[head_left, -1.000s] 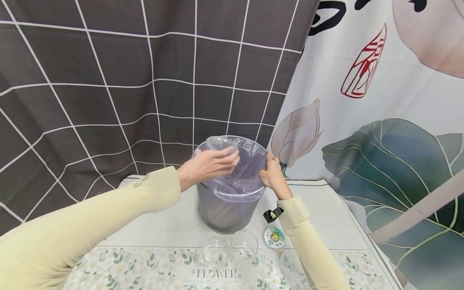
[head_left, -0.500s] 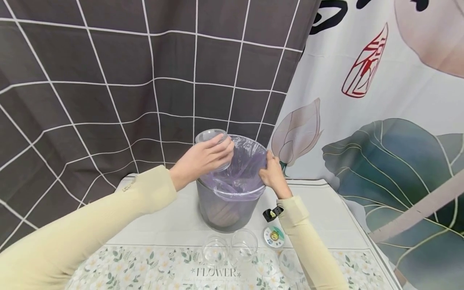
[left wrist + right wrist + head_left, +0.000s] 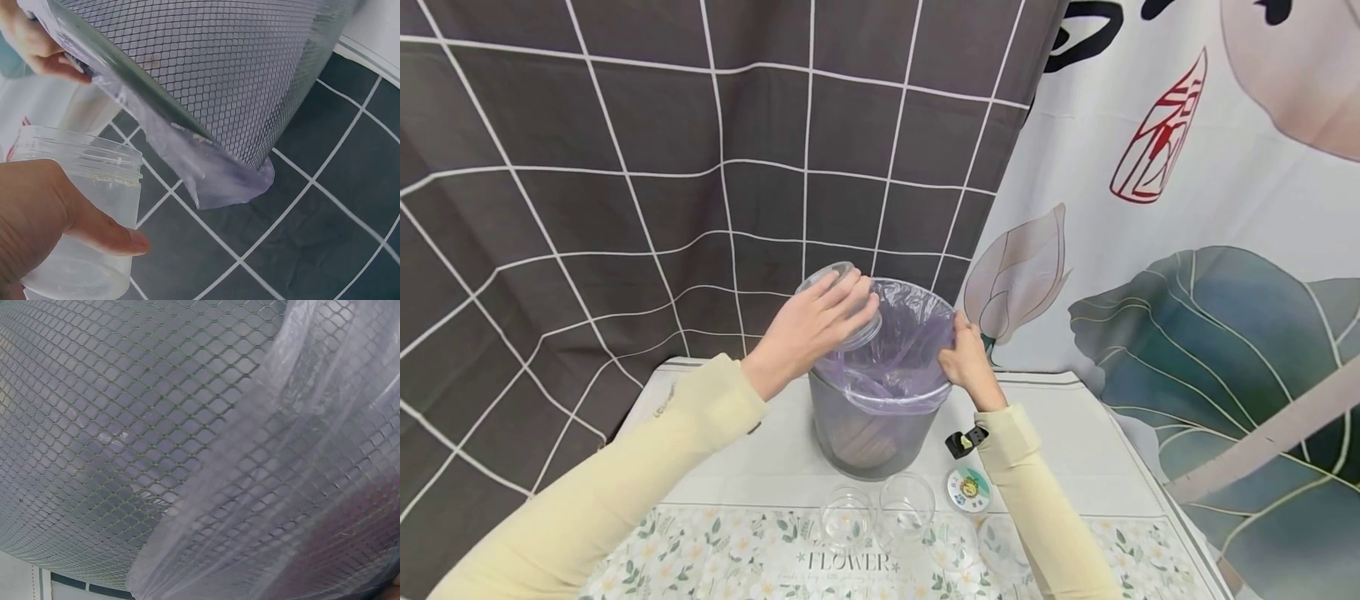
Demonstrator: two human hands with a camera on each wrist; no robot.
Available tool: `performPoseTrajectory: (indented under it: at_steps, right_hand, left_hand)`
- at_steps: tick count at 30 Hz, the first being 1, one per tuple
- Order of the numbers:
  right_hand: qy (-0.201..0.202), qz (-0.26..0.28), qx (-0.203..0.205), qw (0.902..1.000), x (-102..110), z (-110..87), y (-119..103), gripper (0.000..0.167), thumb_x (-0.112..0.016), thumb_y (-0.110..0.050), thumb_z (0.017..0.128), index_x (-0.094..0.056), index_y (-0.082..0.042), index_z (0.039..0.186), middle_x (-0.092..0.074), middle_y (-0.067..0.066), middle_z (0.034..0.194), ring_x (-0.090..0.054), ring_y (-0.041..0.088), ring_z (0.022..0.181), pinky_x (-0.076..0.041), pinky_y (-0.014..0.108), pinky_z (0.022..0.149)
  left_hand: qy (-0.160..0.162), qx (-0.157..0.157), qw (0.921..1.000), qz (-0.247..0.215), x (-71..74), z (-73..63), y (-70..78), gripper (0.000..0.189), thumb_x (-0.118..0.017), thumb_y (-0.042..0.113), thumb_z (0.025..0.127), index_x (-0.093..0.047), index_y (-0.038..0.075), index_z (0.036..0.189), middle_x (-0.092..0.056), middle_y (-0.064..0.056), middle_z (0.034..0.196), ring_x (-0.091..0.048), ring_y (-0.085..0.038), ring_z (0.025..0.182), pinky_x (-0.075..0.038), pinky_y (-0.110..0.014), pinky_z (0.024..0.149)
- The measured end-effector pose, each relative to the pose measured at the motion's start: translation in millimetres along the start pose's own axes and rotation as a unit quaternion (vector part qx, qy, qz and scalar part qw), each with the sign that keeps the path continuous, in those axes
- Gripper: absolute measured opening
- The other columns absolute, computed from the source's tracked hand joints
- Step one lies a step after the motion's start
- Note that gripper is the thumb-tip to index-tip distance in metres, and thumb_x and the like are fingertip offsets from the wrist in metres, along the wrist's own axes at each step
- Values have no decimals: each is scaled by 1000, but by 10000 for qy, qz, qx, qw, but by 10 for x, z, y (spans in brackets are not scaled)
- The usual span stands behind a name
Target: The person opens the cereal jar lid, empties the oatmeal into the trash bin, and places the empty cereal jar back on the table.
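Note:
My left hand point(image 3: 816, 325) holds a clear plastic jar point(image 3: 94, 262) with a threaded mouth, thumb and fingers spread round its side. In the head view the jar is tilted over the bin's left rim, its threaded end toward the bin. A little residue clings below the threads. The grey mesh trash bin point(image 3: 857, 442) stands upright, lined with a thin purple bag point(image 3: 917, 350) folded over the rim. My right hand point(image 3: 967, 358) grips the bin's right rim and the bag there. Mesh and bag fill the right wrist view point(image 3: 156, 425).
Two clear jars point(image 3: 906, 507) stand in front of the bin. Near them lies a round lid point(image 3: 968, 489) with a cartoon print, and clear round pieces point(image 3: 953, 540) lie closer. A dark checked curtain point(image 3: 700, 208) hangs behind the white table point(image 3: 1037, 450).
My left hand has shifted left with the jar and turned it, so the threaded end now shows at the lower right. My right hand stays on the rim.

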State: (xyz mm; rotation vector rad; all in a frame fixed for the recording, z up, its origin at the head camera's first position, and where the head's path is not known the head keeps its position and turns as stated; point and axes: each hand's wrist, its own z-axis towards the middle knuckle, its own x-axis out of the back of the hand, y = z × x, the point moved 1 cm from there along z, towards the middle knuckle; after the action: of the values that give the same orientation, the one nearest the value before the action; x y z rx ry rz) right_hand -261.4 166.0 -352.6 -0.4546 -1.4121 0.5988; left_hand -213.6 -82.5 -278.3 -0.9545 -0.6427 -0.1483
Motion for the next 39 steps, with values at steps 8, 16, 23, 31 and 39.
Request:
performPoseTrajectory:
  at_steps: [8, 16, 23, 31, 39]
  right_hand:
    - [-6, 33, -12, 10000, -1, -4, 9, 82, -43, -1, 68, -13, 5, 144, -26, 34, 138, -28, 45, 127, -25, 51, 107]
    - [-17, 73, -7, 10000, 4, 1, 0, 82, -43, -1, 68, -12, 5, 144, -25, 34, 139, -26, 45, 128, -24, 51, 108]
    - [-13, 67, 28, 10000, 7, -5, -7, 83, -43, -1, 67, -12, 4, 144, -25, 34, 139, -26, 45, 128, -24, 51, 108]
    - [92, 111, 104, 9998, 3, -4, 3, 83, -44, -1, 67, -14, 5, 144, -28, 35, 137, -29, 45, 127, -25, 51, 107]
    - [123, 149, 135, 9997, -10, 1, 14, 83, -44, -1, 67, -14, 5, 144, -28, 35, 137, -29, 44, 127, -26, 51, 107]
  left_hand:
    - [276, 595, 9962, -576, -65, -54, 58, 72, -67, 0, 60, -44, 10, 128, -39, -16, 130, -35, -32, 122, -32, -38, 104]
    - [329, 1133, 9875, -1049, -97, -89, 178, 70, -70, -1, 63, -45, 11, 128, -38, -18, 128, -34, -33, 121, -41, -37, 94]
    - [417, 1489, 9787, -1349, -134, -118, 274, 79, -77, 5, 57, -45, 12, 129, -37, -19, 129, -33, -33, 121, -42, -35, 92]
    - [537, 2244, 9497, -2117, -185, -192, 290, 88, -74, -3, 50, -43, 11, 132, -33, -19, 131, -30, -36, 120, -41, -38, 96]
    - [689, 3012, 9058, -2899, -147, -206, 331, 88, -63, -10, 49, -42, 10, 133, -33, -20, 128, -29, -39, 118, -48, -41, 85]
